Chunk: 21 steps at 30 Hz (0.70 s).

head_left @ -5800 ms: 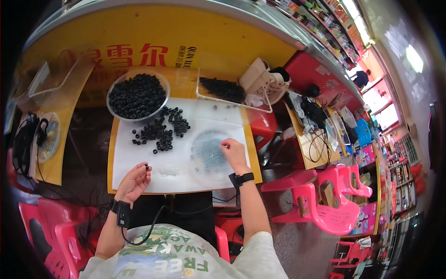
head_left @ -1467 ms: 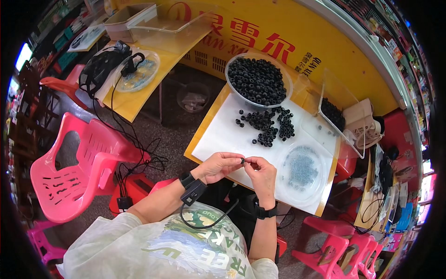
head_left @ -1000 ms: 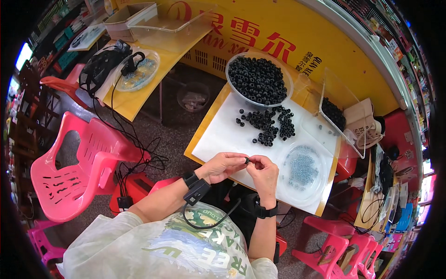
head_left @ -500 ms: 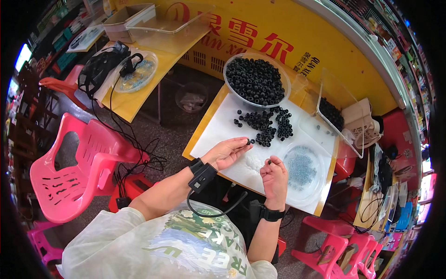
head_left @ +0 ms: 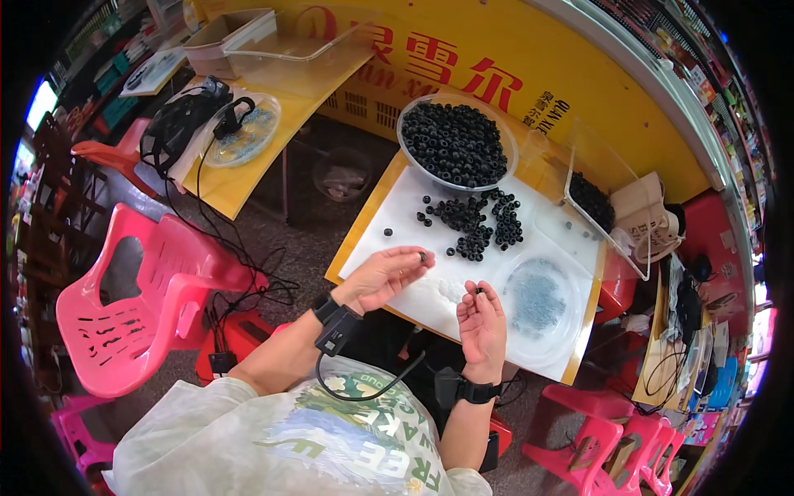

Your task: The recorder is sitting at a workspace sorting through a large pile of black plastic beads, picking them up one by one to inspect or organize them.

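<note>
My left hand (head_left: 387,275) is just above the near part of a white sheet (head_left: 376,252), its thumb and fingertips pinched on a small black bead (head_left: 423,257). My right hand (head_left: 481,326) is beside it on the right, palm up, with its fingertips together around a small dark piece (head_left: 480,290) that looks like another bead. Beyond my hands lies a loose pile of black beads (head_left: 463,217). One single bead (head_left: 388,232) sits apart on the left. A big clear bowl (head_left: 514,157) heaped with black beads stands at the far side.
On the right a round clear tray (head_left: 571,326) holds small pale-blue bits (head_left: 538,298). Behind it leans a clear bin (head_left: 630,248) with more black beads. A pink chair (head_left: 107,306) stands at left, near a side table (head_left: 256,174) with cables and a black bag-like item.
My left hand has drawn back left and toward me, away from the bead pile. A lone bead now shows on the sheet at left. My right hand has shifted slightly left.
</note>
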Tool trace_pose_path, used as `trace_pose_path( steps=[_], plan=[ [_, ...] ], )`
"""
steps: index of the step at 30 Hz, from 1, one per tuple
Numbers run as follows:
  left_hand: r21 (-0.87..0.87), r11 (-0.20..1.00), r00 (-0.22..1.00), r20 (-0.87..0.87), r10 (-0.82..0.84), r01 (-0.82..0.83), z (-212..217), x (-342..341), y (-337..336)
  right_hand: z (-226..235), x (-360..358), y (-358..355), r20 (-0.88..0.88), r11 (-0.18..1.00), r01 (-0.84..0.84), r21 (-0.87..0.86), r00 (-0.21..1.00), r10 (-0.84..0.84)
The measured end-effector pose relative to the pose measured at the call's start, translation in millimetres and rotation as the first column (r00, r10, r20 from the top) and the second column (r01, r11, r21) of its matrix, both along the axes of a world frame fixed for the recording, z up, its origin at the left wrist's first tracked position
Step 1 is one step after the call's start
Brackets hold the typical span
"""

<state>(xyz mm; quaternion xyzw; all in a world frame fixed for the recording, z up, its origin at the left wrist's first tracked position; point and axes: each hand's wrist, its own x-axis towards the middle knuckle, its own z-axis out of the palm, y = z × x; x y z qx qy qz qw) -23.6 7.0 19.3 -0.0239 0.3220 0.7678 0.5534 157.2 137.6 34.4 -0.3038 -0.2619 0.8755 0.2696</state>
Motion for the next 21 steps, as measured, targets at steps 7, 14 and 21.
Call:
trace_pose_path(
  steps=[7, 14, 21],
  plan=[
    [0.213, 0.906, 0.917, -0.083, 0.391, -0.367, -52, -79, -19, -12, -3, -5, -0.094, 0.995, -0.101, 0.015, 0.99, 0.102],
    [0.239, 0.917, 0.942, -0.026, 0.335, -0.319, -65, -90, -13, -13, -10, -11, -0.039, 0.994, -0.099, 0.041, 0.994, 0.1],
    [0.209, 0.919, 0.941, 0.02, 0.337, -0.334, -56, -87, -8, -9, -15, -14, -0.003, 0.994, -0.094, 0.064, 0.996, 0.094]
  ],
)
